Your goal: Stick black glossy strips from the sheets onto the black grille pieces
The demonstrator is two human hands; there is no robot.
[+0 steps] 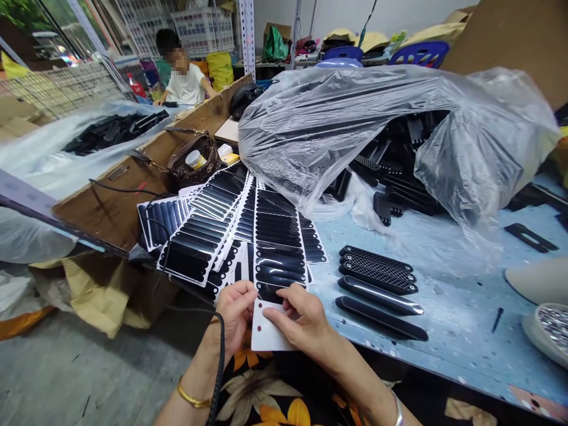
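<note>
A long sheet of black stickers (pixel 278 236) on white backing runs from the sheet pile toward me, its near end bare and white. My left hand (pixel 235 310) pinches the left edge of this sheet, thumb and forefinger together. On the other side my right hand (pixel 306 316) grips it, thumb on the white part and fingers at the lowest black strip. Whether a strip is lifted there I cannot tell. Beyond lie more sticker sheets (pixel 190 251), fanned out and overlapping. To the right, several long black plastic pieces (pixel 377 266) lie side by side, some with a mesh pattern.
Clear plastic sheeting (pixel 310 124) covers a heap of black parts (pixel 399 171). A brown handbag (pixel 195 160) stands by a wooden board (pixel 102 207). A bowl of small shiny pieces (pixel 548 331) is at right. A black cord (pixel 220 349) crosses my left wrist. Another person (pixel 189 83) sits behind.
</note>
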